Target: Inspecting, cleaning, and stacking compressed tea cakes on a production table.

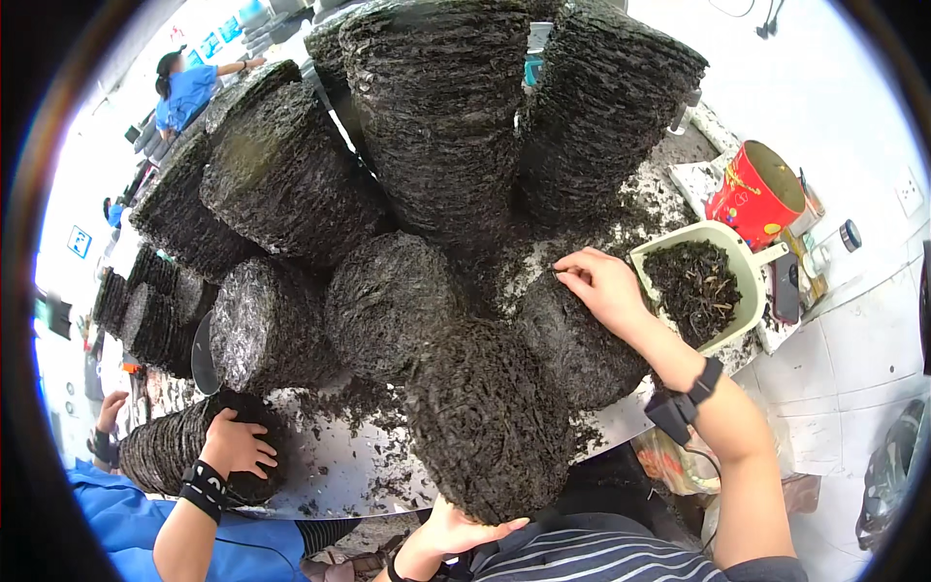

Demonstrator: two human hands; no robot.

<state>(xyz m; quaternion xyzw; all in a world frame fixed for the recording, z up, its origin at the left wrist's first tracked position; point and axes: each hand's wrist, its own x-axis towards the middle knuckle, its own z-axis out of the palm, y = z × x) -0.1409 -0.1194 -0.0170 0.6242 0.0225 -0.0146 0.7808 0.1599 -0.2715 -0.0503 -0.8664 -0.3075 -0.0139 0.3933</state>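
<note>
A round, dark cake of dried seaweed (490, 422) is tilted up in front of me. My left hand (464, 533) supports its lower edge from below, thumb along the rim and the other fingers mostly hidden. My right hand (609, 291) is over the top of another round seaweed cake (582, 349), which lies on the table to the right. Its thumb and fingertips come together in a pinch near that cake's upper edge; whatever is between them is too small to name. Dark crumbs lie around both cakes.
Tall stacks of seaweed cakes (436, 107) stand at the back. A pale green dustpan (754, 281) holds dark scraps on the right, beside a red tin (752, 199) and a phone (786, 289). At left, a co-worker's hand (236, 444) rests on a seaweed roll (165, 451).
</note>
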